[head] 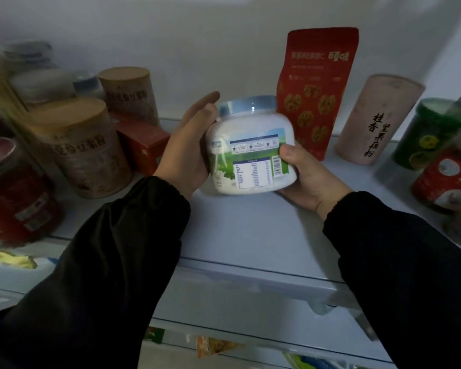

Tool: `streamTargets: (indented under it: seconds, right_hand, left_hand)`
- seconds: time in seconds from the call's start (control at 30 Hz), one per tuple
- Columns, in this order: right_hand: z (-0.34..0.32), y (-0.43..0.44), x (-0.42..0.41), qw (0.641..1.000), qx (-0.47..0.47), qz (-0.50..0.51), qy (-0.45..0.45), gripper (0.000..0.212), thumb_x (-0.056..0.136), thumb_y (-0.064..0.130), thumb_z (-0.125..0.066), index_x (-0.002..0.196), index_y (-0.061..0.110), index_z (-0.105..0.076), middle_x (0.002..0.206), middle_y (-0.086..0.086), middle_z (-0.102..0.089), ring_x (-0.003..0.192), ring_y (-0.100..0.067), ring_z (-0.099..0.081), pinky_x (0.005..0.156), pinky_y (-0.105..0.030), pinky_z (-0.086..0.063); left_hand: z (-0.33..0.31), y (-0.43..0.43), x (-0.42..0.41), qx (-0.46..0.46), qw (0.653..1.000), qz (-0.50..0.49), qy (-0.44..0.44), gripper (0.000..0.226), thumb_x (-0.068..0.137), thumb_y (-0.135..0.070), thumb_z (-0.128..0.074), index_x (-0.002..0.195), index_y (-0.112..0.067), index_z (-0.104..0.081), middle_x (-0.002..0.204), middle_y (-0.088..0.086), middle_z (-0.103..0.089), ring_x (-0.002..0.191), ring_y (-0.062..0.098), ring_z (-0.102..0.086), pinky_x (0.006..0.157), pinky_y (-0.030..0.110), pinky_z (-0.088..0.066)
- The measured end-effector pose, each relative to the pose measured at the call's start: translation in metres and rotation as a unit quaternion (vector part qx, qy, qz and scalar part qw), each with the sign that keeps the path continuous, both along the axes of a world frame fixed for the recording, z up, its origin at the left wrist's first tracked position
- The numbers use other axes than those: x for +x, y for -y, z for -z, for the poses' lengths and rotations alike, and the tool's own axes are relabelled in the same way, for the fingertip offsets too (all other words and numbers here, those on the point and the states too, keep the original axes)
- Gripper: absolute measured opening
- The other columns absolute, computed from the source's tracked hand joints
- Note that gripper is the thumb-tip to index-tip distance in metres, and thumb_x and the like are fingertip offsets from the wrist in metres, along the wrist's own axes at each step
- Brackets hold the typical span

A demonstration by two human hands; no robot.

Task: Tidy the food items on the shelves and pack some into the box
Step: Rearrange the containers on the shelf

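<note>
A white plastic jar [248, 139] with a pale blue lid and a green-and-blue label sits between both hands, just above the white shelf [250, 235]. My left hand [189, 145] presses against the jar's left side, fingers fairly straight and reaching up past the lid. My right hand [304, 174] cups the jar's lower right, thumb curled over the label. A red standing pouch [314, 89] is right behind the jar.
On the left stand tan-lidded canisters [85, 147], a red box [141, 142] and a red tin [16, 190]. At right are a pink tube [375, 118], a green tin [426, 134] and a red jar [447, 177]. Packets show on the shelf below.
</note>
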State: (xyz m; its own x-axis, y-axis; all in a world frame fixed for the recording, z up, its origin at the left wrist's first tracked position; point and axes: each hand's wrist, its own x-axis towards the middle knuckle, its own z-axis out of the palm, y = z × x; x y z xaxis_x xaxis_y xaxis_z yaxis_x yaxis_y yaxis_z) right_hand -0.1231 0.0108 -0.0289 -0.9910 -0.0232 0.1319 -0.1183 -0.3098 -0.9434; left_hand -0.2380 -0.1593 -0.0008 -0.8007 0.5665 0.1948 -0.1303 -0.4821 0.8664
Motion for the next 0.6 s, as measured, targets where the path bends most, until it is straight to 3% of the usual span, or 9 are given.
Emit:
streamTargets:
  seconds: [0.07, 0.1, 0.17, 0.23, 0.3, 0.37, 0.47, 0.53, 0.6]
  right_hand:
    - [-0.001, 0.000, 0.000, 0.999, -0.050, -0.009, -0.007, 0.101, 0.058, 0.050, -0.098, 0.141, 0.012, -0.055, 0.133, -0.013, -0.070, 0.125, -0.030, -0.065, 0.107, -0.052, -0.052]
    - [-0.002, -0.001, 0.000, 0.997, -0.071, -0.009, -0.013, 0.102, 0.057, 0.051, -0.098, 0.141, 0.013, -0.056, 0.134, -0.013, -0.068, 0.128, -0.032, -0.062, 0.110, -0.056, -0.048]
    - [-0.004, -0.001, -0.002, 0.995, -0.095, -0.009, -0.038, 0.099, 0.058, 0.051, -0.097, 0.140, 0.013, -0.057, 0.136, -0.015, -0.066, 0.130, -0.035, -0.059, 0.112, -0.060, -0.044]
    - [-0.007, 0.001, -0.002, 0.992, -0.108, -0.012, -0.059, 0.095, 0.061, 0.049, -0.096, 0.140, 0.011, -0.058, 0.138, -0.017, -0.064, 0.132, -0.037, -0.057, 0.112, -0.059, -0.046]
    - [-0.007, 0.002, -0.001, 0.992, -0.109, -0.014, -0.066, 0.097, 0.064, 0.049, -0.094, 0.144, 0.009, -0.054, 0.143, -0.020, -0.060, 0.138, -0.040, -0.052, 0.115, -0.062, -0.041]
    - [-0.007, 0.003, -0.002, 0.994, -0.096, 0.009, -0.052, 0.101, 0.065, 0.052, -0.093, 0.146, 0.009, -0.052, 0.145, -0.022, -0.058, 0.139, -0.041, -0.051, 0.115, -0.062, -0.041]
    - [-0.008, 0.004, -0.004, 0.994, -0.080, 0.073, -0.033, 0.099, 0.067, 0.056, -0.091, 0.146, 0.009, -0.053, 0.142, -0.020, -0.062, 0.134, -0.035, -0.057, 0.109, -0.051, -0.050]
    - [-0.010, 0.007, -0.005, 0.990, -0.066, 0.122, -0.031, 0.079, 0.083, 0.051, -0.078, 0.146, 0.010, -0.054, 0.141, -0.017, -0.064, 0.132, -0.031, -0.060, 0.107, -0.046, -0.051]
    - [-0.011, 0.008, -0.005, 0.984, -0.035, 0.174, -0.014, 0.058, 0.102, 0.047, -0.054, 0.149, 0.014, -0.052, 0.136, -0.010, -0.069, 0.128, -0.026, -0.064, 0.099, -0.041, -0.055]
  left_hand:
    - [0.003, -0.001, 0.002, 0.005, 0.999, 0.049, -0.007, 0.070, 0.087, -0.037, -0.078, 0.146, -0.010, -0.052, 0.128, 0.013, -0.070, 0.121, 0.032, -0.066, 0.103, 0.052, -0.055]
    - [0.005, -0.002, 0.005, -0.001, 0.996, 0.086, -0.007, 0.075, 0.084, -0.050, -0.079, 0.143, -0.010, -0.054, 0.132, 0.014, -0.068, 0.125, 0.032, -0.064, 0.102, 0.051, -0.055]
    - [0.006, -0.007, 0.011, -0.028, 0.986, 0.162, 0.026, 0.081, 0.085, -0.076, -0.055, 0.138, -0.015, -0.059, 0.136, 0.014, -0.067, 0.129, 0.032, -0.063, 0.104, 0.051, -0.054]
    - [0.008, -0.012, 0.014, -0.050, 0.974, 0.211, 0.062, 0.094, 0.082, -0.086, -0.031, 0.142, -0.019, -0.057, 0.141, 0.015, -0.064, 0.133, 0.034, -0.060, 0.112, 0.059, -0.045]
    - [0.008, -0.013, 0.014, -0.055, 0.968, 0.231, 0.087, 0.097, 0.081, -0.086, -0.020, 0.143, -0.021, -0.057, 0.141, 0.015, -0.064, 0.131, 0.036, -0.061, 0.111, 0.064, -0.042]
    - [0.008, -0.014, 0.014, -0.021, 0.967, 0.238, 0.089, 0.092, 0.085, -0.081, -0.022, 0.143, -0.019, -0.056, 0.142, 0.016, -0.064, 0.131, 0.037, -0.061, 0.107, 0.061, -0.049]
    - [0.007, -0.014, 0.014, 0.009, 0.973, 0.211, 0.094, 0.087, 0.085, -0.075, -0.030, 0.144, -0.016, -0.055, 0.141, 0.017, -0.064, 0.131, 0.036, -0.061, 0.101, 0.056, -0.054]
    - [0.006, -0.015, 0.012, 0.013, 0.980, 0.177, 0.087, 0.082, 0.092, -0.073, -0.026, 0.143, -0.016, -0.057, 0.140, 0.016, -0.065, 0.129, 0.034, -0.063, 0.099, 0.054, -0.056]
    - [0.006, -0.016, 0.009, 0.008, 0.985, 0.153, 0.083, 0.081, 0.099, -0.072, -0.017, 0.143, -0.017, -0.056, 0.139, 0.016, -0.065, 0.129, 0.035, -0.063, 0.098, 0.055, -0.057]
